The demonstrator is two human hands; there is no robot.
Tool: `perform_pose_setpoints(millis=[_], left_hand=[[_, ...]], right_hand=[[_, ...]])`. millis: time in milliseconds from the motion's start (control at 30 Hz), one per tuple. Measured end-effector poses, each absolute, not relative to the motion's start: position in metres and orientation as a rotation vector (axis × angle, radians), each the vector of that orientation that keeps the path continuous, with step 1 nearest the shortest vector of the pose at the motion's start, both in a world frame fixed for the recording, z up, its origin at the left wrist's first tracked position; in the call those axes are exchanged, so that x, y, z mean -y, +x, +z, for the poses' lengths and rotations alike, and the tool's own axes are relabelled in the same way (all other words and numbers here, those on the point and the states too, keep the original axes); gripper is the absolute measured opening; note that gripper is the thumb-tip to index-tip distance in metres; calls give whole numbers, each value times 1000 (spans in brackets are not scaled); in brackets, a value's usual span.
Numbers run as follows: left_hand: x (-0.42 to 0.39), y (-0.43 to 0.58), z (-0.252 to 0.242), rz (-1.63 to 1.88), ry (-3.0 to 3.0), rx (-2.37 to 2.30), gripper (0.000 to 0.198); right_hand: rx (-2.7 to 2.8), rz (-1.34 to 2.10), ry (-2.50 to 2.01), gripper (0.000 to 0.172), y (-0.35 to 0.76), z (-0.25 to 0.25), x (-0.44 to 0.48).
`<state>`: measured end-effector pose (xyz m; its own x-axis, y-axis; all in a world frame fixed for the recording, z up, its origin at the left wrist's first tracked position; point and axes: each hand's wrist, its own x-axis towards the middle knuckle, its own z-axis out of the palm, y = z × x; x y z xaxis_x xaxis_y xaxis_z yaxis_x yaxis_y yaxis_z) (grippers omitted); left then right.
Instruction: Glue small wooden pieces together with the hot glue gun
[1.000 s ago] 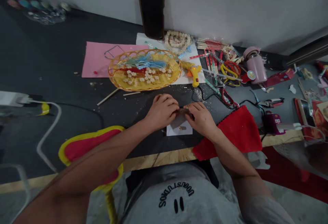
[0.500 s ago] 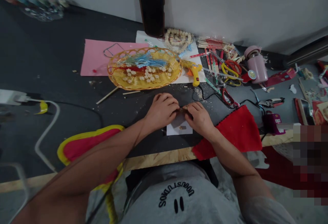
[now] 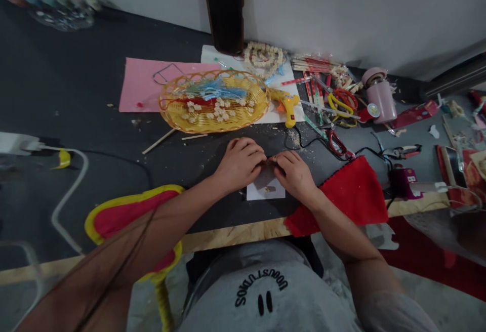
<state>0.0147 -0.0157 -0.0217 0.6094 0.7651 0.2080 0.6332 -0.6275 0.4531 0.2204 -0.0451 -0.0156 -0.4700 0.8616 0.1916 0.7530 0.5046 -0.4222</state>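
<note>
Piece (image 3: pixel 269 162) — long axis seemingly left-to-right — sits pinched by left hand (image 3: pixel 242 162) and right hand (image 3: pixel 296 174).

Room left of left hand (image 3: pixel 243 162); basket (image 3: pixel 175 117), glue gun (image 3: pixel 288 103) block beyond.

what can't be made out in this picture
All in the head view:
Anything held between the left hand and right hand: mostly hidden by the hands themselves.
White card: its upper part is partly covered by the hands.
Small thing on the card: too small to identify.
White adapter: cut off by the left edge.
</note>
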Motion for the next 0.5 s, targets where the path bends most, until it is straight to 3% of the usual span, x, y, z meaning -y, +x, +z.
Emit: perform_pose_setpoints(millis=[500], left_hand=[[17,14,-24,588,2528,-1123,19]], right_hand=[[2351,363,-1382,21,219,-18,46]])
